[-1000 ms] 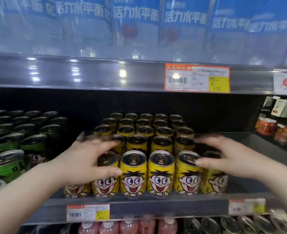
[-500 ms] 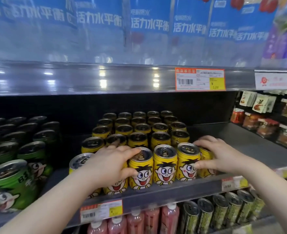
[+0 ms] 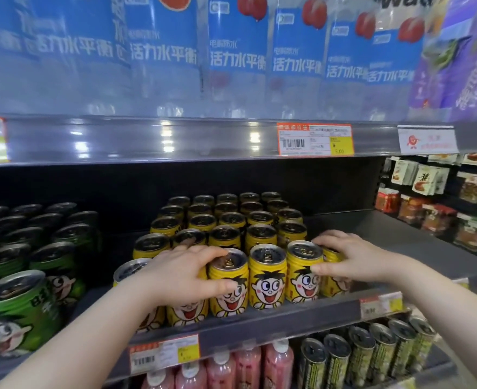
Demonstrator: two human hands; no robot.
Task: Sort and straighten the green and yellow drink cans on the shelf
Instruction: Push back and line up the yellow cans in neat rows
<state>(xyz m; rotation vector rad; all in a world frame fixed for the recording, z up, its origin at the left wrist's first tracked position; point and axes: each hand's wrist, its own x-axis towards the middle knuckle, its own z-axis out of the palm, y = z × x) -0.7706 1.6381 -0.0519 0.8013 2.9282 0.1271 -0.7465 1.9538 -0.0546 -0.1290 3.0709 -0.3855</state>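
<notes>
At the shelf [image 3: 394, 234] front, the yellow cans [image 3: 266, 279] stand in rows; left hand [image 3: 181, 273] and right hand [image 3: 349, 259] each curl round 1 front can. Likely heavy, rigid, slick: grip the sides.

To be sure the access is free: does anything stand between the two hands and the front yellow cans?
Nothing visible does. The left hand grips a front yellow can near the row's left end, and the right hand grips the rightmost front can; both touch their cans directly.
</notes>
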